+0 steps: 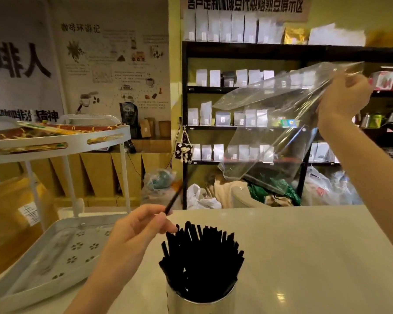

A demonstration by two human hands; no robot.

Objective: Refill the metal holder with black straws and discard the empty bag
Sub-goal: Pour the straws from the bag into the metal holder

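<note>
The metal holder (201,298) stands on the pale surface (304,257), packed with upright black straws (202,257). The left hand (136,232) pinches a single black straw (175,198) just above and left of the bundle. The right hand (343,98) is raised high, gripping the clear bag (270,123), which hangs empty, well above the holder

White tiered cart (61,141) at left, beside the pale surface (304,257). Behind, black shelving (236,49) lined with white pouches (216,27). Posters (114,64) on the wall.
</note>
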